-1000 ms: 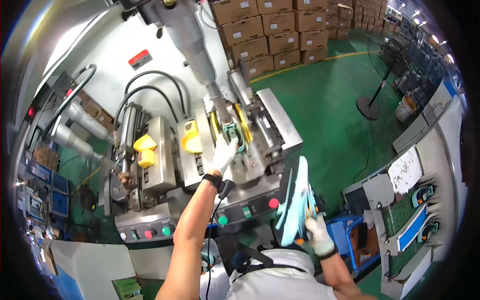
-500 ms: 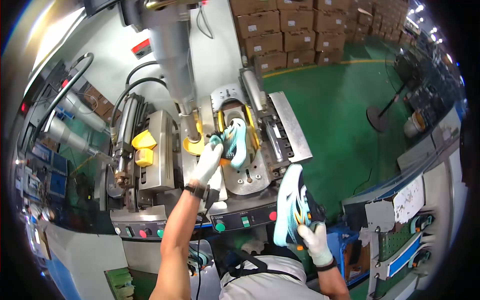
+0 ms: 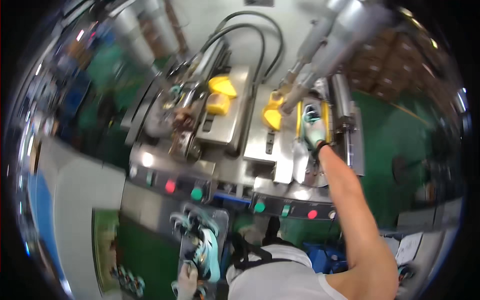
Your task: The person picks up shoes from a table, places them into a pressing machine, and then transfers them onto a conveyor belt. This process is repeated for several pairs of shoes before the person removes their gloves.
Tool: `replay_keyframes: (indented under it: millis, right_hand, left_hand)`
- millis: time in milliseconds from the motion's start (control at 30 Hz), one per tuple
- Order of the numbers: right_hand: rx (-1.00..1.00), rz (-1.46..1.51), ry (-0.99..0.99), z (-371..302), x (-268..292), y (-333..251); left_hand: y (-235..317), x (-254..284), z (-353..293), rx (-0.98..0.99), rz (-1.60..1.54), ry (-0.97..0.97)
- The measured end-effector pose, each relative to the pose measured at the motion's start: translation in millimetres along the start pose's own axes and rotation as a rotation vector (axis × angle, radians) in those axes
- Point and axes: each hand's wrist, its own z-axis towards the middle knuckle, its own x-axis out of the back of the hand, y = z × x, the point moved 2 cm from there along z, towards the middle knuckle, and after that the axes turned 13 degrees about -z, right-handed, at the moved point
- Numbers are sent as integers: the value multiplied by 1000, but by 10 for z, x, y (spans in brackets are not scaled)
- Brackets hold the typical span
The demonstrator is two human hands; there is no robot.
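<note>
At the lower left, my left hand [image 3: 187, 282] is closed on the heel end of a light-blue and white sports shoe [image 3: 210, 256]. That shoe is over a grey tray [image 3: 222, 220], where more dark and light-blue shoes show, blurred. Stretched out to the right-hand station of the machine, my right hand [image 3: 315, 131] in a white glove grips another sports shoe [image 3: 311, 115]. It sits between yellow pads [image 3: 327, 120] in the station's cradle. Motion smears both hands, and the right fingers are partly hidden.
Yellow moulded blocks [image 3: 218, 104] stand on the left station, and another yellow block [image 3: 272, 117] is beside the right one. Metal cylinders [image 3: 312, 47] hang above. Red and green buttons [image 3: 196, 193] line the front panel. Several shoes [image 3: 130, 282] lie at the lower left.
My view has turned left. My left hand has gone from the machine down to the tray with a shoe; my right hand has reached forward into the right station with a shoe.
</note>
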Motion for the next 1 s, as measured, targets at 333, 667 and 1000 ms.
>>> replay_keyframes:
  millis: [333,667,1000]
  right_hand:
    - [347,235,-426,-149,334,-363]
    - [646,-674,-217,-3871,-163,-1043]
    - [607,-681,-377,-4033,153,-479]
  left_hand:
    - [-3161,-348,669,25,-650,815]
    - [-2942,244,1175,-29,-455,282]
    - [-4119,4708,3172,91,527,654]
